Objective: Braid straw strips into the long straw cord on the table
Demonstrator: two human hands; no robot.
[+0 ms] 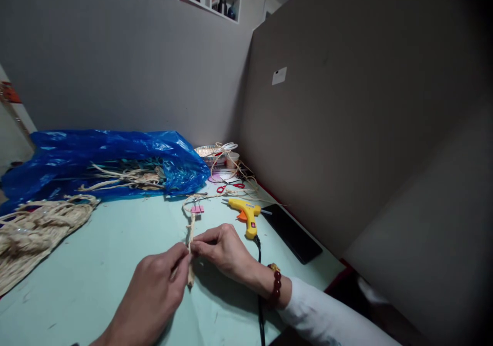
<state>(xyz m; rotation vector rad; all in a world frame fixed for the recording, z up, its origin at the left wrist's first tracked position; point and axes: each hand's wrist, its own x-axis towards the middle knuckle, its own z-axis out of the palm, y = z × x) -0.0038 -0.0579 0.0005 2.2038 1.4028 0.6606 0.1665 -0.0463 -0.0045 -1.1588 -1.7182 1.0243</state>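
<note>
A pale strip of braided plant fibre (191,225) runs away from me over the light green table, its near end pointing toward me. My left hand (162,279) pinches it from the left, thumb and forefinger pressed together. From the right, my right hand (225,251) pinches the same strip just above, fingertips almost touching those of the left. At the strip's far end sits a small pink clip or tag (197,209); which of these I cannot tell. Past my right hand lies a yellow glue gun (249,215) with an orange trigger and black cord.
A black phone or tablet (295,235) lies at the right edge. Red-handled scissors (231,187) and loose fibre cords are behind the glue gun. Loose fibres fill a blue plastic bag (185,166) at the back. On the left is a woven fibre piece (34,233). Grey partitions (134,69) enclose the table.
</note>
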